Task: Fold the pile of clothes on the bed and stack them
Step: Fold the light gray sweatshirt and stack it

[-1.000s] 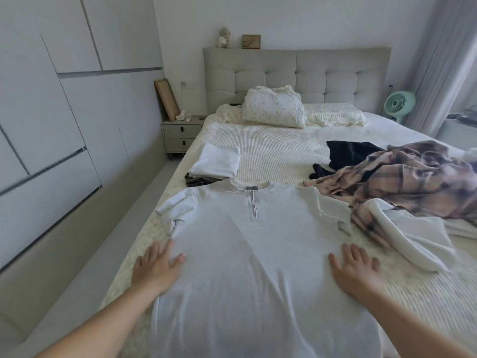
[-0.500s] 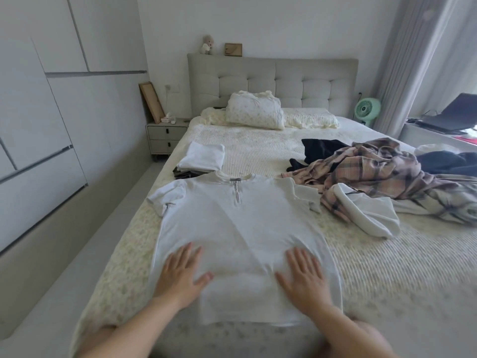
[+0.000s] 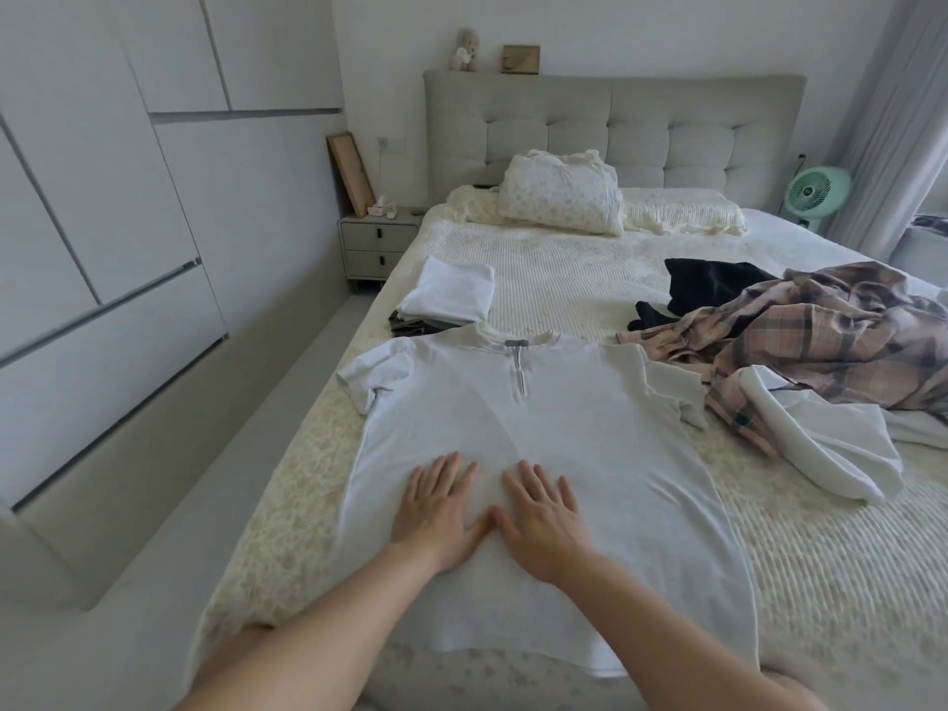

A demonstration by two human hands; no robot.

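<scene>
While both palms lay flat on the white shirt point(image 3: 538, 443), the step in hand looked like smoothing before the first fold. The left hand point(image 3: 438, 508) and right hand point(image 3: 541, 520) sat side by side on the lower middle of the shirt, fingers straight and spread, thumbs nearly touching, gripping nothing. The shirt was spread face up on the bed point(image 3: 821, 582), collar and short zip beyond the fingertips, hem toward the wrists, sleeves out to either side. Next move, as a judgement: take a sleeve and side edge and bring it across the middle, then the other side, then fold hem toward collar; that calls for pinching the cloth rather than pressing it. Beyond the left hand and slightly outward lay a folded stack point(image 3: 446, 300), white piece on top of something dark, likely where this shirt goes. Outward of the right hand sat the unfolded pile: a plaid garment point(image 3: 821, 336), a dark garment point(image 3: 713, 289), a white garment point(image 3: 821, 443). Far beyond both hands were pillows point(image 3: 564, 197), a padded headboard point(image 3: 615, 130), a nightstand point(image 3: 377, 243) left of it, a green fan point(image 3: 815, 189) right of it. Wardrobe doors point(image 3: 102, 197) ran along the left-hand side.
</scene>
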